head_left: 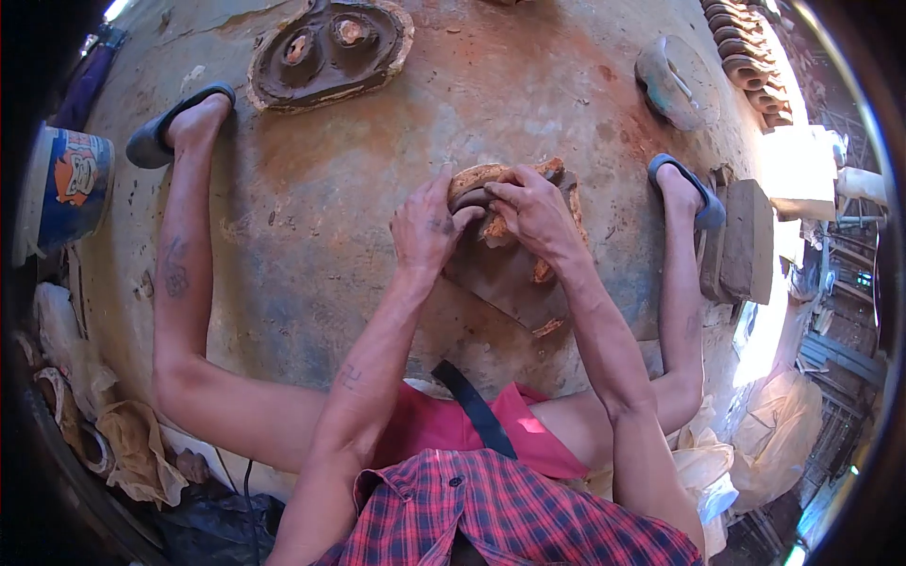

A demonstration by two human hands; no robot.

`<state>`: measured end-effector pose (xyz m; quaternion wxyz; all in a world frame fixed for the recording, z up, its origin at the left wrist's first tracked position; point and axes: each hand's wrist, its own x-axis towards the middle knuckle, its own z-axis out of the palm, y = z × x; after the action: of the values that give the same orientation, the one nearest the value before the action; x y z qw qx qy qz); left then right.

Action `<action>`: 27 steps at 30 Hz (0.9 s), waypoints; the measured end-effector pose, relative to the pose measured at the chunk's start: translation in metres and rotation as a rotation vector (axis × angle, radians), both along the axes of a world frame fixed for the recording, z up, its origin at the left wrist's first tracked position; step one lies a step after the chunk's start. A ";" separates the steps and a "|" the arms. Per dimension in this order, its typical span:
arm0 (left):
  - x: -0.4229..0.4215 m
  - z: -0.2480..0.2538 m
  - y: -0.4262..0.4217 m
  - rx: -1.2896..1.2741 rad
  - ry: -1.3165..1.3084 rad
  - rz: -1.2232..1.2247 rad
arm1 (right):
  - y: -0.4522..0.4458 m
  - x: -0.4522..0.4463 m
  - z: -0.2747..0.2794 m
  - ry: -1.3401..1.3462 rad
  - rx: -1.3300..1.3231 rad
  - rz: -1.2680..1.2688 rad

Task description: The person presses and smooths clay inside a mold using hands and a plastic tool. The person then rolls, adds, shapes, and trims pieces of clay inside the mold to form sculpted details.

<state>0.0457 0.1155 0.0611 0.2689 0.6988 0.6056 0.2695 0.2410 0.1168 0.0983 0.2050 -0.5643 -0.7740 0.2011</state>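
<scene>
Both hands are at a brown clay piece (469, 199) with a rough orange-tan rim, at the middle of the floor. My left hand (427, 226) grips its left side, with the thumb bent in over the dark clay. From the right, my right hand (536, 209) pinches the clay near the top, its fingertips close to the left thumb. Under and beside the hands lies a flat dark clay slab (510, 283) with broken orange edges. The hands cover part of the piece.
A clay form with two round hollows (330, 52) lies at the upper left. A bluish ring-shaped piece (672, 83) is at the upper right, near stacked curved clay pieces (741, 57). Clay blocks (746, 241) stand at the right, a bucket (71, 189) at the left.
</scene>
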 end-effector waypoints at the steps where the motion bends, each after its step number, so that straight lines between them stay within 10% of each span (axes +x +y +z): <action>1: 0.001 -0.001 0.000 -0.005 0.003 -0.007 | -0.003 -0.001 0.000 0.017 -0.032 -0.022; 27: 0.013 -0.007 0.042 0.013 -0.018 -0.233 | -0.005 0.003 -0.005 0.016 -0.019 -0.242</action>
<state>0.0586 0.1578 0.0542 0.2994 0.7637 0.5161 0.2465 0.2437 0.1121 0.0936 0.2287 -0.6538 -0.6967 0.1867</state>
